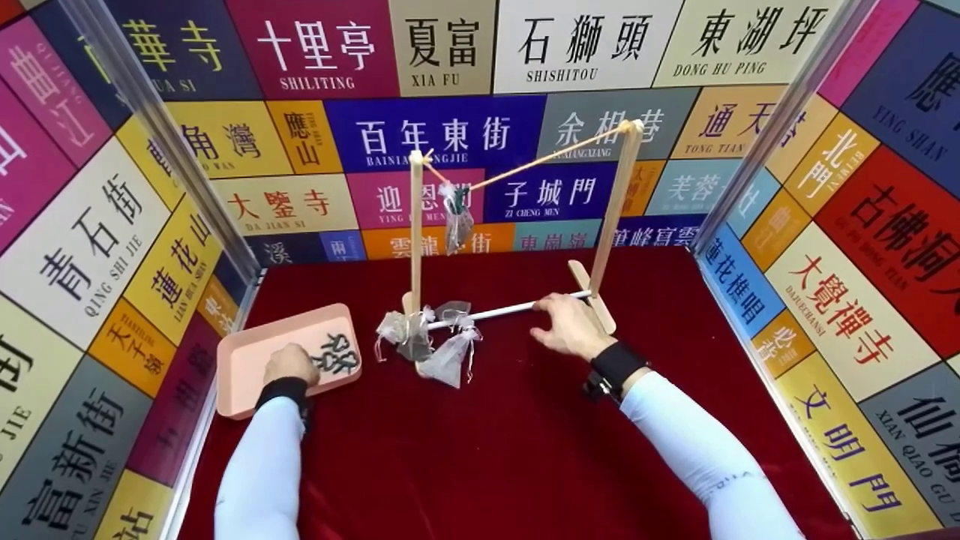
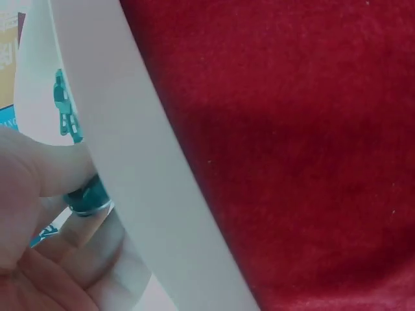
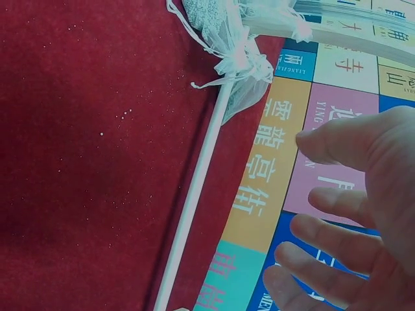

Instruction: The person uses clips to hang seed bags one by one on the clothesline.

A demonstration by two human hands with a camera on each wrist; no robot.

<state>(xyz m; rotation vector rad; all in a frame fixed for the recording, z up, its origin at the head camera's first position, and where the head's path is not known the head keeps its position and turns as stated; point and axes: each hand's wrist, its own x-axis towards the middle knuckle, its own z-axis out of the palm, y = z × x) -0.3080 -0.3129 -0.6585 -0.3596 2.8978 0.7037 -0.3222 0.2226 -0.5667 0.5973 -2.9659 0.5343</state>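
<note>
Inside the pink tray [image 1: 229, 375], my left hand [image 1: 291, 365] pinches a small dark green clip [image 2: 89, 197] between thumb and fingers; the tray wall hides part of it. Several similar green clips [image 1: 337, 356] lie at the tray's right end. My right hand [image 1: 574, 324] hovers with loose, spread fingers by the right end of a white rod [image 1: 499, 310], holding nothing. Sheer drawstring bags [image 1: 448, 358] gather at the rod's left end. Above, another sheer bag [image 1: 459, 229] hangs from a sagging yellow string [image 1: 544, 161], with a green clip [image 1: 460, 199] at its top.
Two upright wooden sticks, a left post [image 1: 416, 232] and a right post [image 1: 619, 202], carry the string; flat wooden feet [image 1: 600, 313] brace the base. Red cloth [image 1: 480, 457] covers the table. Panels with printed signs [image 1: 442, 139] enclose the back and sides.
</note>
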